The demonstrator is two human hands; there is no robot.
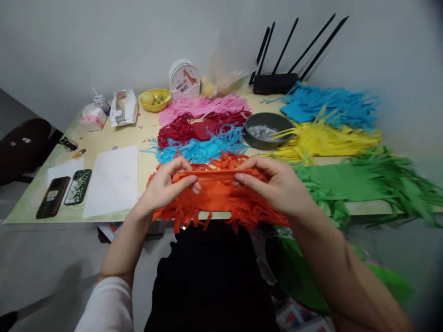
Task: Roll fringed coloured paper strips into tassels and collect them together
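Both my hands hold a folded orange fringed sheet (214, 175) stretched level between them, just above the near table edge. My left hand (175, 180) pinches its left end between thumb and fingers. The right end is pinched the same way by my right hand (265, 177). Beneath lies a pile of orange fringe (214, 198), some strips hanging over the edge. Whether the material is paper or cloth I cannot tell. Right behind are fringed pieces in light blue (204, 146), dark red (204, 127) and pink (207, 108).
Fringed green (349, 182), yellow (321, 140) and blue (328, 108) pieces lie at right. A dark round pan (268, 117) holds clear bits. A black router (277, 84) stands behind. At left are two phones (52, 197), white paper (112, 182) and a yellow fruit bowl (155, 107).
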